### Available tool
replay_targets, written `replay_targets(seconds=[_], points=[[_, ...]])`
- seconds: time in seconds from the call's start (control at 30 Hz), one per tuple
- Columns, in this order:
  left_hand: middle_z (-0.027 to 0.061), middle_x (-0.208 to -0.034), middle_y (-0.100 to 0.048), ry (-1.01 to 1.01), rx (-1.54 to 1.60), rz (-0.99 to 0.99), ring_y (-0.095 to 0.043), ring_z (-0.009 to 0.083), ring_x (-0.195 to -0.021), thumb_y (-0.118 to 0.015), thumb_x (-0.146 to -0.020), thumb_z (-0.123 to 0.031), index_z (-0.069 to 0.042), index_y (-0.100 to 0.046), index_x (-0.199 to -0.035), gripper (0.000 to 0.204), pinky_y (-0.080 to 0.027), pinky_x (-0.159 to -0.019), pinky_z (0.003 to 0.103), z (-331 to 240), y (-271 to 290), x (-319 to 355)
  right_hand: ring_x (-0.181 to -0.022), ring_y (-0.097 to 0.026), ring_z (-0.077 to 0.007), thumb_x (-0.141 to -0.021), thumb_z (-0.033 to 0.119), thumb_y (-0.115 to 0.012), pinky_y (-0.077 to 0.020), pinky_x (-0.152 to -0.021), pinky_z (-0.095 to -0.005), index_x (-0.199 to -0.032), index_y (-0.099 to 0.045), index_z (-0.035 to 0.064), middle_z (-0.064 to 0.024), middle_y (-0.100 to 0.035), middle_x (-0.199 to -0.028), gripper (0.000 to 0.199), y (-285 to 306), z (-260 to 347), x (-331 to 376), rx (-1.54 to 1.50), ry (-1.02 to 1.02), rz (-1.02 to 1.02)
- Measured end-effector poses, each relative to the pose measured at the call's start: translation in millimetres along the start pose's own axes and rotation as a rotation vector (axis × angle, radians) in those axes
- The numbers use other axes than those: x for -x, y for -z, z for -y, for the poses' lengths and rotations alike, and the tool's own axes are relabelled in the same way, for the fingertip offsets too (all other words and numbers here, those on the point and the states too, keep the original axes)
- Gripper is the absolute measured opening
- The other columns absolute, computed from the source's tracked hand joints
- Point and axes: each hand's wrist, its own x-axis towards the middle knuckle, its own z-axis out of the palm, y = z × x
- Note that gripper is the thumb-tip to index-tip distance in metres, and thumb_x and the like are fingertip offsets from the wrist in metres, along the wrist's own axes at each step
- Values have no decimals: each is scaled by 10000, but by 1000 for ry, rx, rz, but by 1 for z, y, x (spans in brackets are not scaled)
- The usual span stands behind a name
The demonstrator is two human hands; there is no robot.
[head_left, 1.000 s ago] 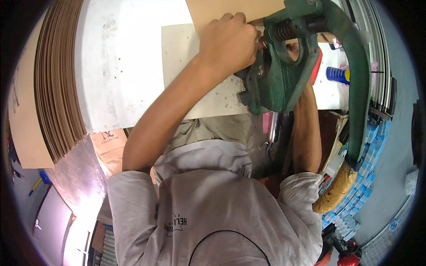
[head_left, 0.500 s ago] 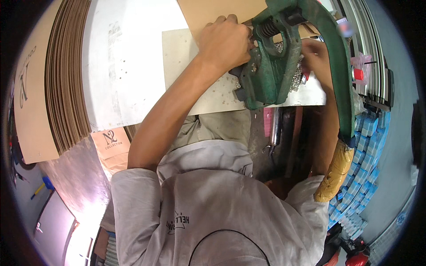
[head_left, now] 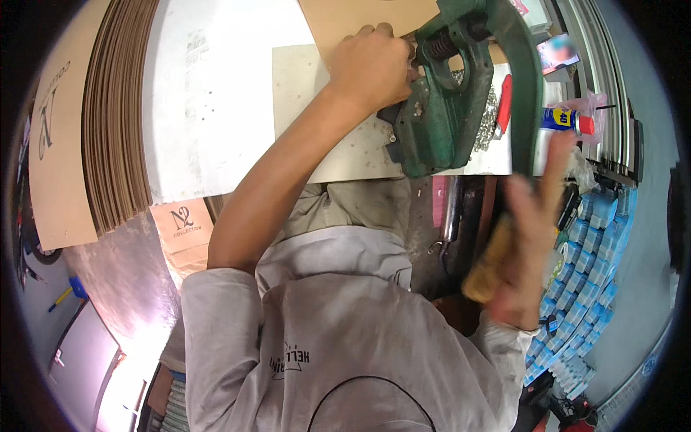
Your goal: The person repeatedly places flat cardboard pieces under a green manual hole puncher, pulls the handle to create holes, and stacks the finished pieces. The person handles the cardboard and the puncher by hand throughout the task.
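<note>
A green metal lever press (head_left: 446, 122) stands on the white worktop. My left hand (head_left: 371, 65) is closed at its left side, over a brown cardboard sheet (head_left: 360, 25); the fingertips and whatever they hold are hidden. Smeared by motion, my right hand (head_left: 536, 230) is beside the yellow-wrapped lever handle (head_left: 486, 270), fingers stretched out and apart. Whether it touches the handle is unclear. Small silvery metal pieces (head_left: 486, 126) lie in a heap right of the press, next to a red cutter knife (head_left: 504, 104).
A tall stack of folded cardboard (head_left: 119, 122) rises at the left. Right of the lever are a blue spray can with a red cap (head_left: 568, 120) and a small box (head_left: 558, 54). Many blue packs (head_left: 586, 245) are piled farther right. A paper bag (head_left: 183, 234) is below the worktop edge.
My right hand has left the metal pieces and come back toward me, beside the handle. The lever handle has swung leftward. My left hand stays by the press.
</note>
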Motion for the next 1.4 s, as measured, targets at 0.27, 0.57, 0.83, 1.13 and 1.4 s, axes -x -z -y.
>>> replay_targets(seconds=[0.27,0.57,0.83,1.13,1.4], points=[[181,-959,-673,46,-24,55,-688,366,-931,-784,-802,-280,-60,-775,-975,280,-588,-800,475,-1,14,-4,-1521,-329,-409,-983,794,-276,-191,-1271,-525,-1545,-427,8,-268,-359,-1623,978,0,-56,7,-786,-118,-686],[152,-1087,-696,-206,-71,122,-691,359,-953,-704,-900,-219,-30,-754,-976,210,-583,-812,448,23,15,-14,-1279,-563,-282,-1104,194,-476,-406,-1113,-381,-1395,-547,-77,-207,-606,-1368,405,-87,-312,131,278,-568,-699],[93,-986,-761,-248,-80,-440,-726,265,-808,-726,-895,-111,-43,-762,-992,124,-581,-749,370,85,107,-25,-1282,-566,-316,-1098,184,-494,-427,-1119,-409,-1346,-571,-99,-226,-616,-1343,384,-91,-267,91,-6,-564,-909],[90,-1013,-739,224,789,-1469,-720,161,-898,-651,-1035,-156,30,-687,-1096,200,-601,-819,308,76,283,100,-1183,-630,-297,-1111,212,-499,-469,-1066,-394,-1282,-622,-81,-210,-672,-1242,361,-88,-280,102,-26,-663,-953],[151,-1036,-736,524,730,-1490,-746,213,-899,-649,-1018,-78,81,-661,-1096,178,-623,-784,293,136,318,258,-1128,-647,-281,-1087,237,-565,-503,-1006,-386,-1261,-635,-74,-211,-675,-1226,363,-98,-299,113,147,-544,-925]])
